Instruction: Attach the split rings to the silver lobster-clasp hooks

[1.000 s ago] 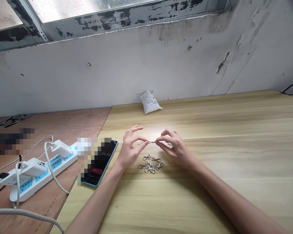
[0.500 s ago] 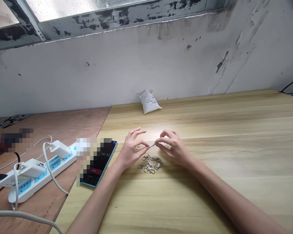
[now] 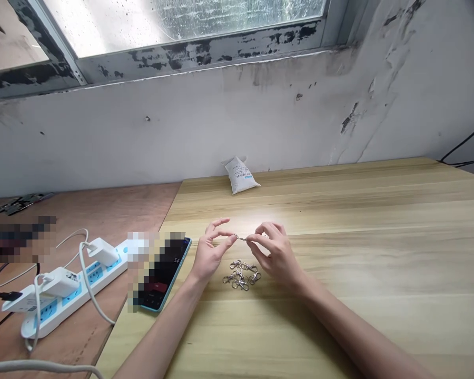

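Note:
A small silvery snap-hook clasp [image 3: 242, 239] is stretched between my two hands, just above the wooden table. Thumb and index finger of my left hand [image 3: 210, 253] pinch its left end, the other fingers of that hand raised and spread. My right hand [image 3: 275, 250] grips the opposite end between fingertips, with the remaining fingers curled. Fingertips cover both ends, so the clasp's exact shape is partly hidden. Below the hands, several metal snap hooks [image 3: 240, 276] with rings lie in a loose cluster on the tabletop.
Left of my left forearm lies a phone [image 3: 166, 279], partly pixelated. A white power strip [image 3: 82, 287] with chargers and cables runs along the brown board. Farther back, a white plastic packet [image 3: 240, 176] rests near the wall. The light wooden table [image 3: 359, 237] extends right.
The view has tipped upward, so everything sits lower in the picture. My fingertips are slightly farther apart, and the clasp between them lies more level.

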